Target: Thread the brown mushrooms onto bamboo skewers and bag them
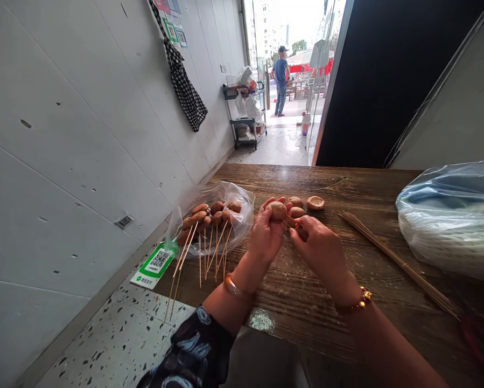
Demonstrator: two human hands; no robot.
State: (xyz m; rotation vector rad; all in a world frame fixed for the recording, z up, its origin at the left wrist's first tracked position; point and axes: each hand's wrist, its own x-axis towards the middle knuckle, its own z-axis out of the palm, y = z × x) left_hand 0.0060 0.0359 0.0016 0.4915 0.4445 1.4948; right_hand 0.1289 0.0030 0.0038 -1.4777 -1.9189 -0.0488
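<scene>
By the left hand [261, 237], a brown mushroom [276, 210] was grasped between the thumb and the fingers, above the wooden table and just to the right of the open bag [245, 202]. By the right hand [320, 245], farther to the right of this bag, a thin piece, apparently a wooden stick [289, 220], was pinched at the side of the same mushroom; how deeply it was inserted could not be told, because its greater part was covered by the fingers. Inside the open bag, a heap of skewered mushrooms [200, 217] was contained, and their sticks were pointed over its near edge, so a good share of the work could be judged as done. To the right of the bag, beyond the hands, three loose mushrooms [315, 203] were seen without sticks; by these, together with the held one, the visible remainder was formed. Whether others were hidden under the right hand could not be determined. A bundle of sticks [403, 264] was laid well to the right of the bag, so enough sticks seemed to be left for the remaining pieces.
</scene>
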